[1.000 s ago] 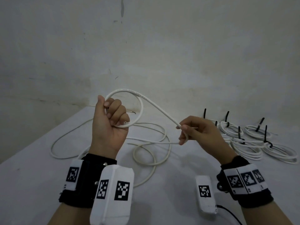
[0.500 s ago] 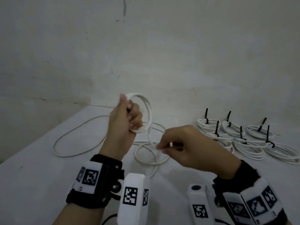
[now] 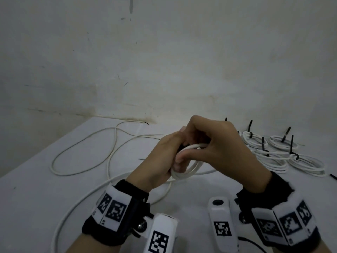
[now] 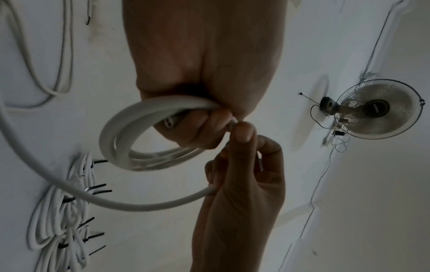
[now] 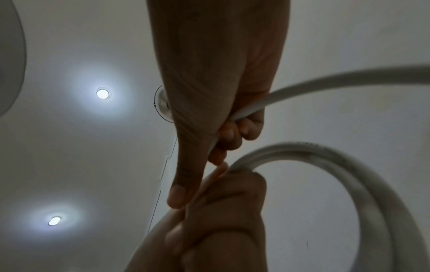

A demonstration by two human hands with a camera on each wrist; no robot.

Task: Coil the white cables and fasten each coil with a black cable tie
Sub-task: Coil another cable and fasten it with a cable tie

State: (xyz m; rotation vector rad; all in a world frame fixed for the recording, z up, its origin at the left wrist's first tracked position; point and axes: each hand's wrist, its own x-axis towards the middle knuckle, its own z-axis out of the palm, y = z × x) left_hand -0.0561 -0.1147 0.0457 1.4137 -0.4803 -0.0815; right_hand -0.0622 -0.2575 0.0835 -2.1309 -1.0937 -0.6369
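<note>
My left hand [image 3: 177, 164] grips a small coil of white cable [image 3: 190, 173] of two or three loops, held above the table. My right hand [image 3: 199, 144] lies over the top of the coil, touching the left hand, and pinches the running strand [image 4: 116, 203] between thumb and curled fingers. In the right wrist view the strand [image 5: 302, 86] leaves the right fist toward the right, and the coil [image 5: 349, 174] arcs below it. The rest of the cable [image 3: 109, 152] trails loose across the table's left side. Several finished coils [image 3: 273, 157] with black ties [image 3: 263, 145] lie at the right.
The white table [image 3: 36, 198] meets a bare wall at the back. A loose black tie [image 3: 333, 177] shows at the right edge. A wall fan [image 4: 377, 108] and ceiling lights [image 5: 102, 93] appear in the wrist views.
My right hand has swung left with the strand and now meets the left hand, laying another loop on the coil. Both hands have dropped lower and the loose cable has shifted.
</note>
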